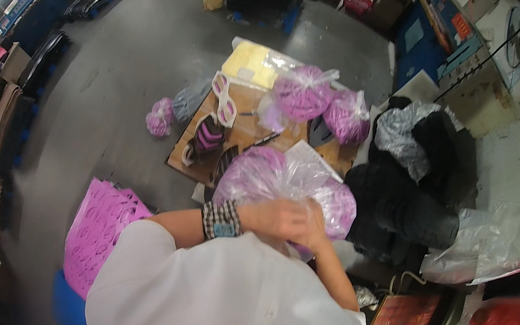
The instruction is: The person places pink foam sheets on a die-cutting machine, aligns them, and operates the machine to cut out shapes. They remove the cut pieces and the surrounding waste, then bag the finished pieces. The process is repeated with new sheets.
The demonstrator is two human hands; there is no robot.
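Close to my body, a clear plastic bag (258, 167) filled with pink pieces lies at the table's near edge. Its bunched clear plastic rises in the middle, and pink contents bulge on both sides; I cannot tell whether these are one bag or two. My left hand (275, 218), with a checkered band at its wrist, is closed on the bag's gathered plastic. Beside it, touching, my right hand (313, 226) is closed on the same plastic. The fingertips are partly hidden.
On the wooden table (250, 136) lie two tied bags of pink pieces (303, 93), white cut-out frames (223, 99), a black-and-pink item (209, 135) and a pen (266, 140). Pink sheets (100, 233) stand at left; dark bundles (393, 208) crowd the right.
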